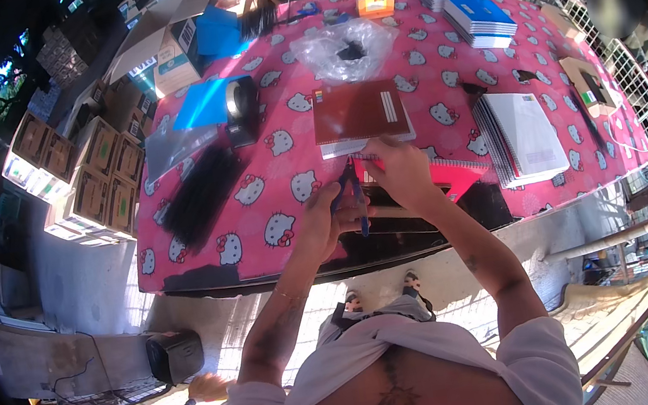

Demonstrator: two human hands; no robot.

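My left hand (322, 221) is closed around a pair of blue-handled pliers (363, 220) near the table's front edge. The pliers' jaws point up at the end of a spiral binding. Beside it, my right hand (400, 168) is closed on the spiral edge of a red-pink notebook (458, 174), which lies partly under that hand and forearm. Just beyond both hands sits a brown-covered notebook (356, 111) on white pages. The exact contact between the pliers and the coil is too small to make out.
A bundle of black binding coils (205, 193) lies left, near a blue sheet (201, 105) and a black device (241, 110). White spiral notebooks (527, 134) are stacked right. A clear plastic bag (343, 50) and blue notebooks (481, 16) stand farther back. Cardboard boxes (98, 177) are stacked off the table's left side.
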